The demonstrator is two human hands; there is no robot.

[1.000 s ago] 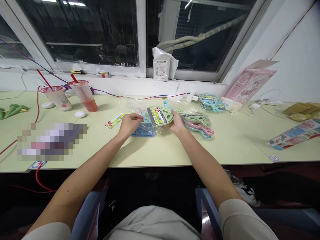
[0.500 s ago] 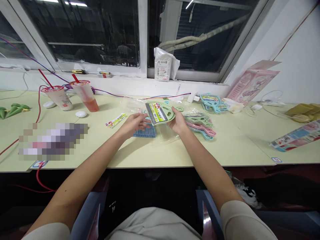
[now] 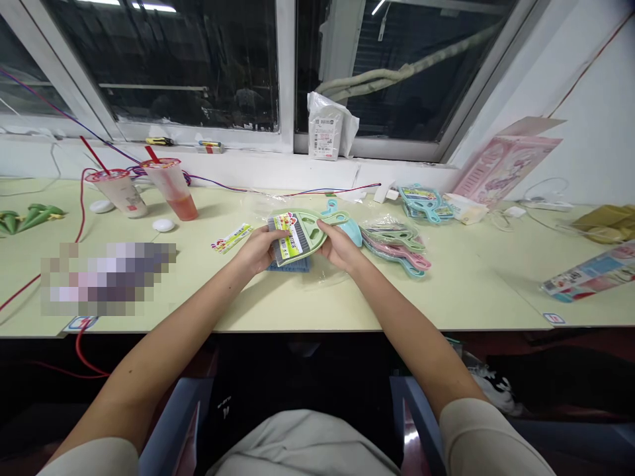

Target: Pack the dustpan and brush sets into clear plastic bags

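A white-framed window (image 3: 183,66) with dark panes spans the back, above a long pale yellow-green tabletop (image 3: 461,284). Toward the right of the tabletop, a pink box (image 3: 510,165) with an open flap leans near the wall, and a long printed package (image 3: 590,271) lies close to the right edge of the view. On the left is a patch blurred into squares, its contents impossible to tell. Just to the right of the hands lies a pile of bagged sets (image 3: 397,244), with green, pink and blue handles showing; farther back, near the box, sits a blue set (image 3: 424,203). Two plastic cups with red straws, one paler (image 3: 119,193) and one partly filled with a reddish drink (image 3: 173,190), stand at the back left, and a wrapped parcel (image 3: 326,129) rests upright on the sill. The green dustpan set (image 3: 305,233), with grey bristles and a bright label on its face, is in the hands, above the middle of the tabletop. The left hand (image 3: 258,250) grips its bristled end, thumb across the label; the right hand (image 3: 340,246) is closed around the handle side. Beneath the set shows a strip of blue bristles (image 3: 292,266). A loose printed card (image 3: 232,238) lies left of them, and a white round piece (image 3: 163,225) sits near the cups.
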